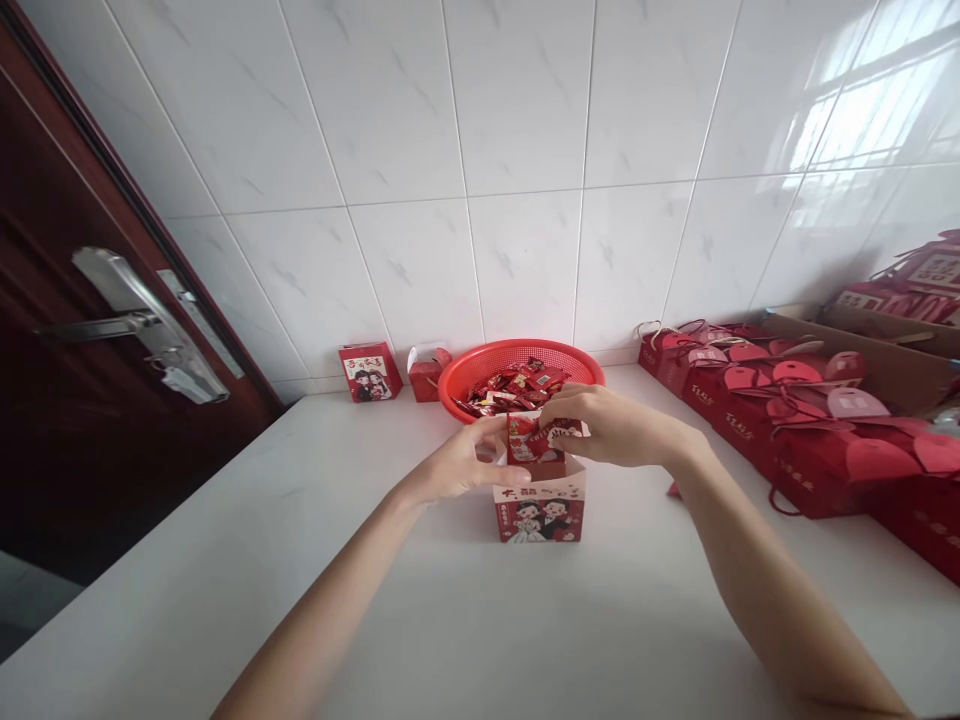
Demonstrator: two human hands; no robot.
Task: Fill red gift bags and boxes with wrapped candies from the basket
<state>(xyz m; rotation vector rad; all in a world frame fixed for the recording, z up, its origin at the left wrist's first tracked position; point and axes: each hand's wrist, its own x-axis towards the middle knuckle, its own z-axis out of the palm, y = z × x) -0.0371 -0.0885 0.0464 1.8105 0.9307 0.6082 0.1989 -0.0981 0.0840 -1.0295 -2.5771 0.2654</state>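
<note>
An open-topped red and white box (540, 518) with a cartoon bridal couple stands upright on the white table. My left hand (469, 462) is closed around the left side of its top edge. Just above the opening, my right hand (611, 425) pinches a red printed packet (534, 440), whose lower end is inside the box mouth. Behind the hands, a red plastic basket (457, 375) holds several small red wrapped packets (517, 382).
Against the tiled wall stand a red box (370, 373) and a smaller red and white box (426, 376). Rows of red gift boxes (795, 430) and cardboard cartons line the right side. A small red piece (673, 490) lies by my right forearm. A dark door (82, 300) is at left.
</note>
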